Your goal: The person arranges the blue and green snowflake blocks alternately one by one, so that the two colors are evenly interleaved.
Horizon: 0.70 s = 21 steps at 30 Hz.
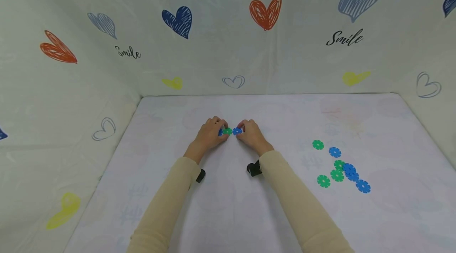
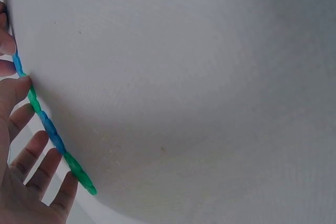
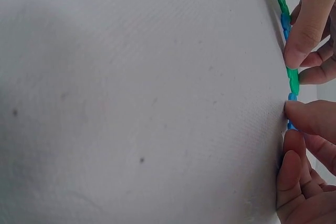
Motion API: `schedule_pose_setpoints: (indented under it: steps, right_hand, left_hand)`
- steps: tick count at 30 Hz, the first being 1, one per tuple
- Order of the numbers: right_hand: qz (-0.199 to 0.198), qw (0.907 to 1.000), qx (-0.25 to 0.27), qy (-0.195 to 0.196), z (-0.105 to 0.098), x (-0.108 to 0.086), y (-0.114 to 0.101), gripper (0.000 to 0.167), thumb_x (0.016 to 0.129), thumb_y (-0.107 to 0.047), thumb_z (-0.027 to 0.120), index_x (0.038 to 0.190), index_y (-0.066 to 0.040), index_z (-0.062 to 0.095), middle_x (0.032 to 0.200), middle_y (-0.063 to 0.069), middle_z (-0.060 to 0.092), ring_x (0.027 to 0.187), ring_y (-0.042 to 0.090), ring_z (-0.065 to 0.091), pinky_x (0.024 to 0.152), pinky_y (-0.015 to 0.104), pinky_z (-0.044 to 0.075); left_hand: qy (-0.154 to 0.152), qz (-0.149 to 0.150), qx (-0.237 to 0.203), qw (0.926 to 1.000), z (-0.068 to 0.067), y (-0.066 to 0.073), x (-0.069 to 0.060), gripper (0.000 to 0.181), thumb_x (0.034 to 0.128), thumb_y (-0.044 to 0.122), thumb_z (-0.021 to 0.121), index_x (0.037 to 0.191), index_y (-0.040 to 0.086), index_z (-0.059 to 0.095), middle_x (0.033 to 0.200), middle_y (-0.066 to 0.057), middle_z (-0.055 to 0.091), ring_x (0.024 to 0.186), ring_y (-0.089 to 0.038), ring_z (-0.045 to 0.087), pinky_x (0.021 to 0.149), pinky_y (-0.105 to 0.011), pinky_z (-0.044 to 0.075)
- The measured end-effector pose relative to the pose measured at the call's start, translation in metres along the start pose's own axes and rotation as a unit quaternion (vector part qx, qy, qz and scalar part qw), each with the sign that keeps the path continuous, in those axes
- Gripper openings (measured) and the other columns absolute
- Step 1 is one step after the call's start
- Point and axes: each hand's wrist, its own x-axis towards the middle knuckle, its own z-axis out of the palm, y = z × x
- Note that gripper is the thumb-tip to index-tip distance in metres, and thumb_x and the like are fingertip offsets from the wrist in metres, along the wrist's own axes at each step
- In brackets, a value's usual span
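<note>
1. Pale cloth backdrop (image 1: 221, 59), printed with hearts, stands behind a white table (image 1: 228, 217). Clock centred on the meeting hands, 12 o'clock far side.
2. Writing: black script lettering (image 1: 344, 37), "Smile", at 2 o'clock; matching lettering (image 1: 127, 52), "Smile", at 10. Faint tabletop marks (image 1: 130, 213) near 8 o'clock: illegible.
3. Left hand (image 1: 208, 134), on the 9 o'clock side: thumb and fingers clamped on a short row of discs (image 2: 50, 127), green, blue, green, lined up end to end.
4. Right hand (image 1: 251, 134), on the 3 o'clock side: thumb and finger pinch a blue disc (image 1: 237, 131), at the near end of the row's green piece. Whether the two are slotted together: cannot tell.
5. Loose discs (image 1: 337, 175), green and blue, notched, lie between 3 and 4 o'clock, well apart from both hands. Some overlap; lower ones partly hidden.
6. Head view: left hand covers most of the row. Wrist views: discs edge-on, notches hard to make out.
7. Beige sleeves (image 1: 164, 201) cut off at the bottom edge. Dark blue heart (image 1: 450, 3) at 2 o'clock, cropped by the frame.
</note>
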Motion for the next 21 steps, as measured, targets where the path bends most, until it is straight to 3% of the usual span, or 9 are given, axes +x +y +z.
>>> schedule_pose_setpoints:
  steps: [16, 21]
  right_hand:
    - [0.012, 0.9999, 0.002, -0.003, -0.0004, 0.0019, -0.0009, 0.030, 0.085, -0.012, 0.064, 0.113, -0.003, 0.057, 0.097, 0.012, 0.049, 0.086, 0.021, 0.048, 0.074, 0.030, 0.044]
    - [0.019, 0.9997, 0.011, -0.010, 0.0006, 0.0032, 0.0005, 0.032, 0.086, -0.013, 0.063, 0.116, -0.004, 0.057, 0.103, 0.013, 0.050, 0.091, 0.022, 0.049, 0.079, 0.033, 0.044]
  left_hand:
    - [0.004, 0.009, -0.001, 0.9999, 0.0000, -0.0009, 0.0003, 0.031, 0.0872, 0.029, 0.064, 0.113, 0.014, 0.056, 0.117, -0.009, 0.051, 0.109, -0.028, 0.047, 0.091, -0.044, 0.043]
    - [0.001, 0.006, 0.002, 1.0000, 0.0005, -0.0011, 0.0007, 0.031, 0.0875, 0.030, 0.064, 0.113, 0.014, 0.056, 0.118, -0.009, 0.050, 0.110, -0.028, 0.046, 0.091, -0.045, 0.042]
